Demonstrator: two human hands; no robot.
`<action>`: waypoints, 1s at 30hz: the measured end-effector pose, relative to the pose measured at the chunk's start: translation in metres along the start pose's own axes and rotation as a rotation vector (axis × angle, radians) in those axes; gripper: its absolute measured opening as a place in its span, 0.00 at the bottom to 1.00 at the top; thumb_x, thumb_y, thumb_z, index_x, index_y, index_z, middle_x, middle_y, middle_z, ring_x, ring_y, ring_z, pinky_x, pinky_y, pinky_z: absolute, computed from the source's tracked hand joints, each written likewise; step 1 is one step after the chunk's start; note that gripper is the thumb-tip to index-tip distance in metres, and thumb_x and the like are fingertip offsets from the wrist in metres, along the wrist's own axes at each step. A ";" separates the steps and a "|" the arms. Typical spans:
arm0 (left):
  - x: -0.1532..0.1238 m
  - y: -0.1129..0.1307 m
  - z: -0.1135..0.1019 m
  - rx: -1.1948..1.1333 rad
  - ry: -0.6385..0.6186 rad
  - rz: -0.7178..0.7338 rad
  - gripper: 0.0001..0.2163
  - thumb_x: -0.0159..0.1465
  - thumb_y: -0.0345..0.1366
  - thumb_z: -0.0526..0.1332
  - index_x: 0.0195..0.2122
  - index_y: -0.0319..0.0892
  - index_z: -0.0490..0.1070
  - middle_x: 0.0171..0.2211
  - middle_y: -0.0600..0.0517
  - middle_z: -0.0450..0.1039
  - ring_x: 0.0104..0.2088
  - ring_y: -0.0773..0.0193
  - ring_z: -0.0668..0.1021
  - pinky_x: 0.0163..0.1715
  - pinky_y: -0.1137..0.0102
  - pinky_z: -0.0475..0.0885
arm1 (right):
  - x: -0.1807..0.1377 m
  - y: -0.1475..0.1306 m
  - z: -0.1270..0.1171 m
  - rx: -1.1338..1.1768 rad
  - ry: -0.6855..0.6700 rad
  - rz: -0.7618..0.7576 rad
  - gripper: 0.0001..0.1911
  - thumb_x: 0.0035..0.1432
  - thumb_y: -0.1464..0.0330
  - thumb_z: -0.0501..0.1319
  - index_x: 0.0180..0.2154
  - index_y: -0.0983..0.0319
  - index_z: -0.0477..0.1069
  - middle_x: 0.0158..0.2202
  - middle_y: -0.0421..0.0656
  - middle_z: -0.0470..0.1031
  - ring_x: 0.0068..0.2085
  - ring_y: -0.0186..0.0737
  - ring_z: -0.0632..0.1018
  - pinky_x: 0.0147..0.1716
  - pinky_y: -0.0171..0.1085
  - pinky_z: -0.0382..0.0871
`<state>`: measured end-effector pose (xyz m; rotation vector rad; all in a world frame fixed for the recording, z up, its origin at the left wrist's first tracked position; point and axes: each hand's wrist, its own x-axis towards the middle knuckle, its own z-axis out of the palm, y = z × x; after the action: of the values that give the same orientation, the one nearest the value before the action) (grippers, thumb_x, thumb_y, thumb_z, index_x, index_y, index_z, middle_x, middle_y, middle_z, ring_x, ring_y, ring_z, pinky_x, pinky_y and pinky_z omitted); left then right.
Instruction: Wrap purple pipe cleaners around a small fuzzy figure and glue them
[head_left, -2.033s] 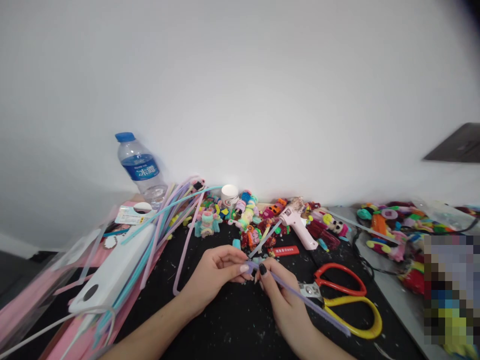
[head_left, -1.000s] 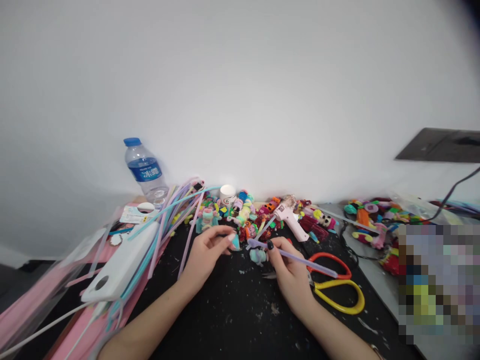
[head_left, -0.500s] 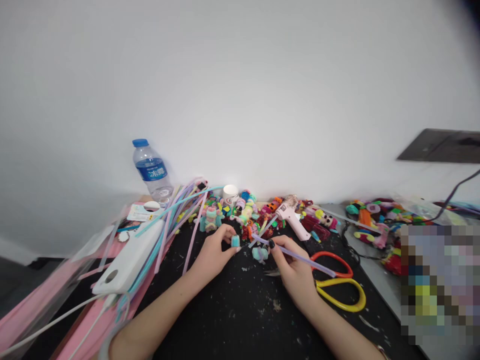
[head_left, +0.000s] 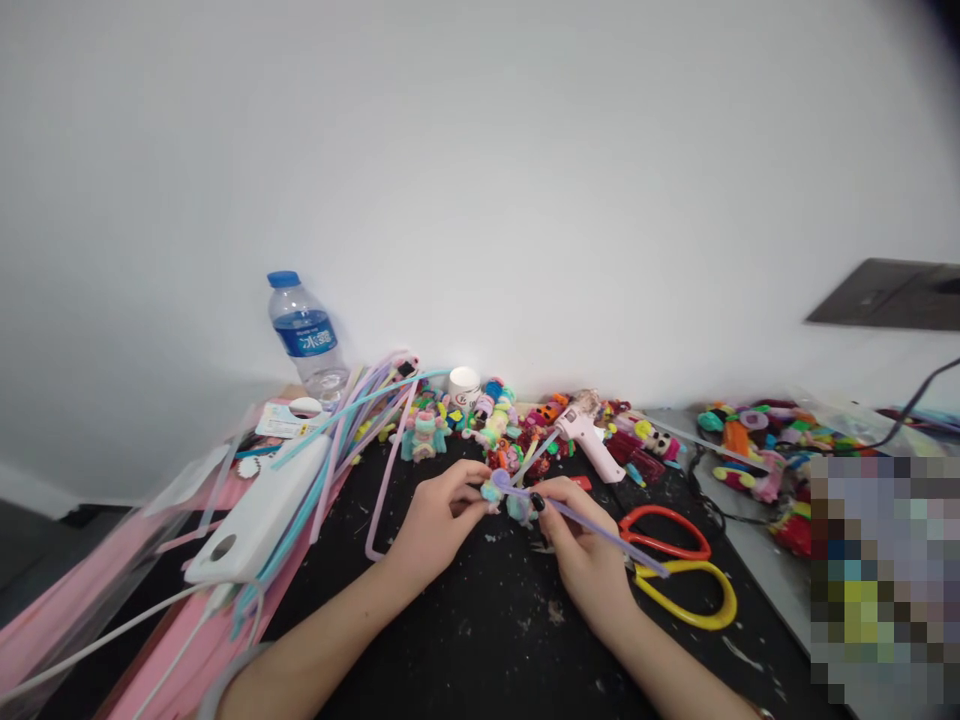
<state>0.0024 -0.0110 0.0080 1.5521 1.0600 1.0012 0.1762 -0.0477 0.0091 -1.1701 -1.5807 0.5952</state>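
both hands meet over the middle of the black table (head_left: 480,640), and the right hand (head_left: 581,545) has a lilac pipe cleaner (head_left: 600,532) pinched between thumb and fingers, its free length slanting down to the right across the red and yellow scissors (head_left: 675,575) that lie flat just beside that wrist. the near tip of the stem reaches a small fuzzy pastel piece (head_left: 504,495), and the left hand (head_left: 436,520) nips that piece at the fingertips, closed tight on it, held just above the tabletop. right behind the hands sits a heap of bright little pipe-cleaner figures (head_left: 495,425), with a pink glue gun (head_left: 589,440) lying among them, nozzle pointing back toward the wall. off to the left a fan of loose pastel stems (head_left: 352,430) spreads over a white strip (head_left: 259,510), and a water bottle (head_left: 304,335) with a blue cap stands upright against the wall
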 end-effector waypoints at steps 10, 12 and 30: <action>-0.003 0.002 0.000 0.055 0.026 0.024 0.10 0.56 0.28 0.60 0.39 0.44 0.69 0.38 0.50 0.78 0.37 0.61 0.80 0.37 0.70 0.73 | -0.002 0.004 0.003 0.000 -0.102 0.042 0.07 0.61 0.68 0.55 0.33 0.61 0.70 0.29 0.42 0.72 0.30 0.39 0.72 0.29 0.35 0.66; -0.004 0.002 -0.001 0.110 0.032 0.044 0.09 0.56 0.29 0.60 0.38 0.45 0.68 0.36 0.52 0.78 0.34 0.62 0.79 0.34 0.71 0.73 | -0.002 0.004 0.004 0.002 -0.109 0.061 0.07 0.61 0.68 0.55 0.32 0.61 0.70 0.29 0.42 0.71 0.30 0.39 0.71 0.29 0.35 0.65; 0.000 -0.003 0.003 -0.344 -0.071 -0.076 0.17 0.50 0.27 0.67 0.42 0.42 0.69 0.43 0.50 0.69 0.42 0.61 0.76 0.44 0.66 0.73 | -0.001 0.004 0.003 0.056 -0.100 0.211 0.11 0.61 0.64 0.54 0.29 0.62 0.66 0.25 0.40 0.67 0.27 0.37 0.66 0.26 0.33 0.60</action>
<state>0.0044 -0.0112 0.0045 1.2483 0.8405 1.0089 0.1747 -0.0460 0.0039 -1.2908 -1.5240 0.8418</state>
